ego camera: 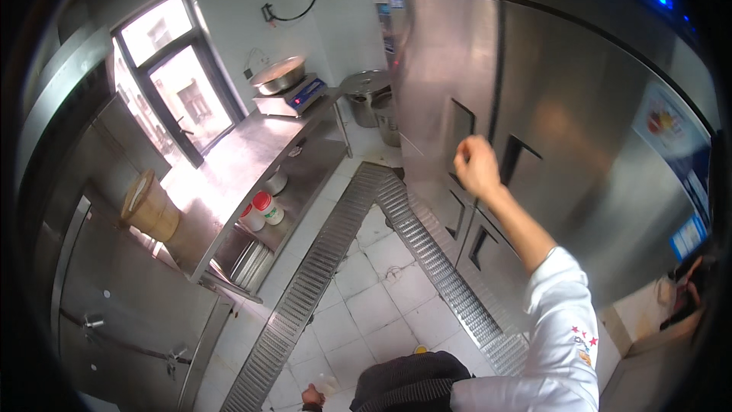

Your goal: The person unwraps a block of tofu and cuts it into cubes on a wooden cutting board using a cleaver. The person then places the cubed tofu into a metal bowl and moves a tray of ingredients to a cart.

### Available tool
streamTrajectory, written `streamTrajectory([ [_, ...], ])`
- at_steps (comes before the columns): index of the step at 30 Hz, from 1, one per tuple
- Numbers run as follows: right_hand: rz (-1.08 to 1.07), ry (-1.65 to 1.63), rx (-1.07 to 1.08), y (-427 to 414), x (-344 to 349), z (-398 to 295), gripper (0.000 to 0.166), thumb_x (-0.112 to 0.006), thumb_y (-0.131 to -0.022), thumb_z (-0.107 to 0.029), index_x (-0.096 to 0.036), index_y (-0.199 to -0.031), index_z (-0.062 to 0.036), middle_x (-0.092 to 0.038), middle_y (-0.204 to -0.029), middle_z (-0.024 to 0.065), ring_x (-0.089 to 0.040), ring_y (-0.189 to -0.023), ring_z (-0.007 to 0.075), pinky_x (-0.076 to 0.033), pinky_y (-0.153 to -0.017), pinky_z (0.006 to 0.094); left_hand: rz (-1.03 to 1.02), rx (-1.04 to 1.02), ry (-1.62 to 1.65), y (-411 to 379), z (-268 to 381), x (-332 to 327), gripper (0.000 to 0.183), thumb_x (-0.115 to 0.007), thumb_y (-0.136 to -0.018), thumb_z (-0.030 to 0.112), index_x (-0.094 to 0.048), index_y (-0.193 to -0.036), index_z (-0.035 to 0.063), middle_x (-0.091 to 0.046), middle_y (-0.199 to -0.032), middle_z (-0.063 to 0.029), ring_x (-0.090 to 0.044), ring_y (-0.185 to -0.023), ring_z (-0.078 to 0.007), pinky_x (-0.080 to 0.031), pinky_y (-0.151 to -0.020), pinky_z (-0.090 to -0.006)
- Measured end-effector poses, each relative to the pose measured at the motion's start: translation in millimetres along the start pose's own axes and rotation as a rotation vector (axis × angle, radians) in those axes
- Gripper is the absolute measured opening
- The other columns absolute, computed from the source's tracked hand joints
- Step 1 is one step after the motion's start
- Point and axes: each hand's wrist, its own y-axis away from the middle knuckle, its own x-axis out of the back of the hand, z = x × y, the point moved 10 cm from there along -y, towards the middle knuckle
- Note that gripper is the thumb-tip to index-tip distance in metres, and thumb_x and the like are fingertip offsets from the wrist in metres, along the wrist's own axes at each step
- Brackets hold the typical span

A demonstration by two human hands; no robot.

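My right hand (477, 166) is raised in front of a stainless steel upright refrigerator (560, 103), its fingers curled. It lies just below the recessed handle (464, 115) of the upper left door, and whether it touches the door cannot be told. Another recessed handle (517, 154) is to its right. Low at the bottom edge, my left hand (313, 396) holds what looks like a small translucent container (327, 383), pale against the floor tiles. Much of that container blends into the tiles.
A steel worktable (246, 149) carries a digital scale (291, 96) with a metal basin (279, 75) and a tan bucket (150, 206). Red-lidded jars (269, 209) stand on its lower shelf. Steel pots (366, 97) stand in the corner. Grated drains (326, 252) cross the tiled floor.
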Motion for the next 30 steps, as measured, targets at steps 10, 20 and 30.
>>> streamTrajectory([
  [10,0.264,0.791,0.345,-163,-61,5,0.019,-0.07,-0.076,-0.024,-0.059,-0.086,-0.0131,-0.054,-0.096,0.0055,-0.054,-0.092,0.027,-0.041,-0.077,0.0411,0.022,0.216,0.574,-168,142,-32,0.034,-0.048,-0.096,0.029,-0.056,-0.082,-0.001,-0.057,-0.057,-0.0137,-0.056,-0.045,-0.0234,-0.042,-0.036,-0.0356],
  [20,0.124,1.001,0.237,-169,-80,11,0.016,-0.07,-0.077,-0.017,-0.059,-0.086,-0.011,-0.055,-0.096,0.0061,-0.053,-0.099,0.0296,-0.038,-0.084,0.0437,-0.233,0.013,0.222,-306,416,-42,0.049,-0.043,-0.097,0.042,-0.057,-0.076,0.0005,-0.062,-0.062,-0.0148,-0.061,-0.049,-0.0268,-0.046,-0.043,-0.0384],
  [30,-1.127,0.356,-0.645,168,-234,117,0.03,-0.063,-0.083,-0.031,-0.068,-0.099,-0.0059,-0.068,-0.096,0.0148,-0.065,-0.085,0.0347,-0.052,-0.076,0.0442,-0.369,-0.03,0.089,-359,519,-66,0.032,-0.041,-0.1,0.033,-0.06,-0.109,0.0087,-0.058,-0.068,-0.0097,-0.059,-0.058,-0.026,-0.044,-0.043,-0.0365],
])
